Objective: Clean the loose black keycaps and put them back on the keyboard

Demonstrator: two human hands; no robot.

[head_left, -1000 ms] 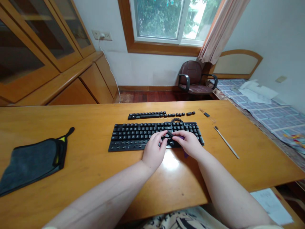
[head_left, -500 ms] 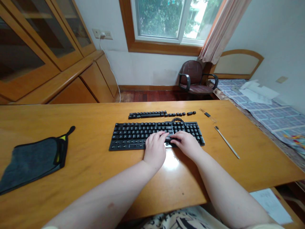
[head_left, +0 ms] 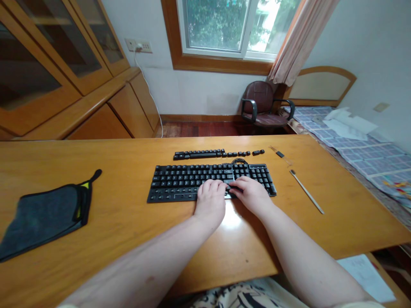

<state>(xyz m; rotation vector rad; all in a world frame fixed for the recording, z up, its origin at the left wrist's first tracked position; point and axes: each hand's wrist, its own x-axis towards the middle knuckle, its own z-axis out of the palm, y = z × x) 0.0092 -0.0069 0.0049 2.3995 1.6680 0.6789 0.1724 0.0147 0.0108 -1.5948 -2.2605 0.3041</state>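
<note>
A black keyboard [head_left: 180, 182] lies on the wooden table, its lower rows partly bare of keycaps. Both my hands rest over its right-centre part. The fingers of my left hand [head_left: 210, 201] are curled close together on a dark keycap [head_left: 228, 181] in the gap between the hands. From the other side, my right hand [head_left: 253, 194] pinches at the same spot with thumb and fingertips. My fingers cover most of that keycap. Behind the keyboard runs a line of loose keycaps [head_left: 201, 154], with several smaller ones farther right.
On the right lie a thin brush [head_left: 306, 191] and a small dark wire-looped tool [head_left: 280, 154]. A grey cloth pouch [head_left: 48, 214] with a black loop is at the left. Coiled cable [head_left: 239, 161] sits behind the keyboard. Beyond the table stand a chair [head_left: 261, 102] and a bed [head_left: 337, 132].
My left fingers have shifted slightly and now cover more of the keycap between my hands. My right hand stays almost in place. The keyboard and loose keycaps have not moved.
</note>
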